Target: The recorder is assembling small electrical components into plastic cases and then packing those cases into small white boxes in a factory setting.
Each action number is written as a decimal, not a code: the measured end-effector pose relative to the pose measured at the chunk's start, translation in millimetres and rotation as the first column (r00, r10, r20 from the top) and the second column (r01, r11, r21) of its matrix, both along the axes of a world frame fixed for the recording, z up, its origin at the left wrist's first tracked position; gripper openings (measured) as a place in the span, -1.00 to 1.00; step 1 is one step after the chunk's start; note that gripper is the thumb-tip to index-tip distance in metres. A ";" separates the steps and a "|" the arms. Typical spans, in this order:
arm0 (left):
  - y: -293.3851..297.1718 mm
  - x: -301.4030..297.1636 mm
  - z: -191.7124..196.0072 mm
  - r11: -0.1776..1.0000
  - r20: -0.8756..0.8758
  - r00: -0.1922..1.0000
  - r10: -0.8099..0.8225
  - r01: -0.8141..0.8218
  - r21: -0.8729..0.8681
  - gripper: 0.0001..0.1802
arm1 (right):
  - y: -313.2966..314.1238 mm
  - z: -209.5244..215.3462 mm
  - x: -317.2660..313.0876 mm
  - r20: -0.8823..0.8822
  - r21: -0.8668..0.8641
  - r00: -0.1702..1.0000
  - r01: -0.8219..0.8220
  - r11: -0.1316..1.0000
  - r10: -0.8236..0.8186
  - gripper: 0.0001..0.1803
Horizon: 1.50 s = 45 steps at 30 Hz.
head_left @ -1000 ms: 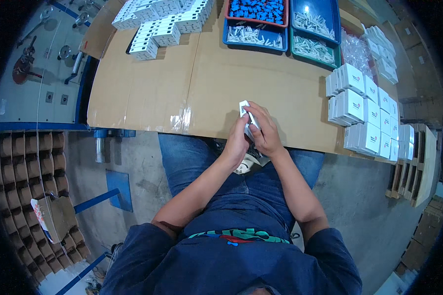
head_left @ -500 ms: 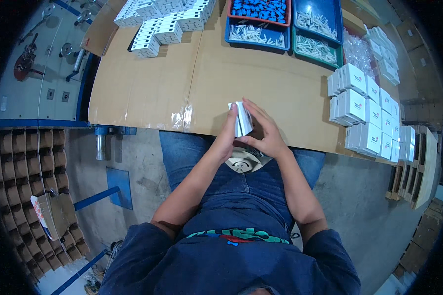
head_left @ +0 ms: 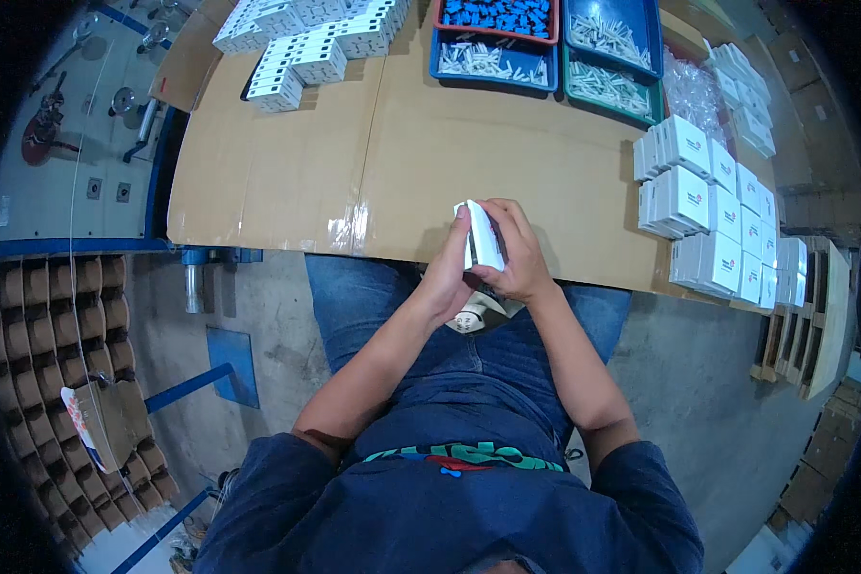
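Between my two hands, just above the near edge of the cardboard-covered table, is a small white box-shaped case (head_left: 485, 239). A dark gap or stripe runs down its left side. My left hand (head_left: 444, 275) is closed on the left of it, thumb lying along the top. From the right, my right hand (head_left: 524, 260) wraps its fingers round the far side, with the thumb near the lower end. The undersides of the case and several fingertips are hidden.
Stacked white boxes (head_left: 690, 199) stand at the table's right. Trays of small white pieces (head_left: 494, 64) and blue pieces (head_left: 497, 16) sit at the far side. Rows of white block-shaped units (head_left: 318, 61) are far left. Cardboard (head_left: 268, 182) covers the table.
My right fingers have closed in round the white case, where they were more spread before. The case has turned slightly and shows a broader white face.
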<state>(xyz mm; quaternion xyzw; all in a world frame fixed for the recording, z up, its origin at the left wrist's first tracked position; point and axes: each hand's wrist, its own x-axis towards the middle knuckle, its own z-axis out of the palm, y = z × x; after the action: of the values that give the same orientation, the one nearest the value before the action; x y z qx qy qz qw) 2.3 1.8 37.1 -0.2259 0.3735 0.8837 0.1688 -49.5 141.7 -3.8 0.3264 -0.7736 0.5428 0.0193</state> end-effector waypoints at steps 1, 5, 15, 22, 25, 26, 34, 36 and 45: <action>0.4 0.3 -0.4 1.000 0.005 1.000 0.011 -0.011 0.013 -0.33 | 0.1 -1.5 0.0 0.000 0.001 1.000 0.001 1.000 -0.001 0.08; 2.8 0.1 4.1 0.999 0.028 1.000 0.000 0.001 -0.034 -0.33 | 0.0 -9.1 -1.1 -0.078 -0.045 0.997 0.007 0.999 -0.011 0.01; -0.6 -4.3 -16.0 0.984 -0.047 0.994 0.099 -0.105 -0.143 -0.32 | -6.6 -3.1 -4.8 0.047 -0.149 0.998 -0.036 0.988 0.043 0.00; -6.9 4.1 -23.3 0.956 -0.167 0.986 -0.019 -0.032 -0.292 -0.26 | -7.0 -6.0 4.7 0.601 -0.365 0.760 -0.015 0.931 0.248 -0.04; -9.2 1.0 -21.6 0.977 -0.090 0.996 0.000 -0.019 -0.214 -0.35 | -6.7 3.7 5.5 0.560 -0.332 0.803 -0.009 0.943 0.205 -0.03; -10.6 -1.1 -18.5 0.986 0.012 1.000 -0.004 0.006 -0.168 -0.35 | -5.3 3.2 4.5 0.453 -0.248 0.880 -0.032 0.968 0.145 -0.05; -10.3 0.6 -23.8 0.996 -0.046 0.995 -0.089 0.088 -0.023 -0.37 | -1.7 8.4 4.3 0.257 -0.134 0.966 0.004 0.991 0.031 -0.16; -9.7 1.0 -26.5 0.996 -0.089 0.992 -0.091 0.091 0.004 -0.38 | 0.1 8.1 3.6 0.205 -0.095 0.978 -0.006 0.996 0.025 -0.22; 7.4 1.2 -20.5 0.997 -0.101 0.994 0.046 -0.040 0.064 -0.57 | 1.0 -0.8 -2.2 -0.091 -0.066 0.994 0.048 0.997 -0.054 -0.31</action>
<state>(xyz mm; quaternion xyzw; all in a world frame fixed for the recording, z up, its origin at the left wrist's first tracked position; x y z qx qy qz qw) 3.6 9.2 16.7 -0.1832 0.3492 0.9086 0.1374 -51.7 142.8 -4.6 0.3304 -0.7623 0.5508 0.0793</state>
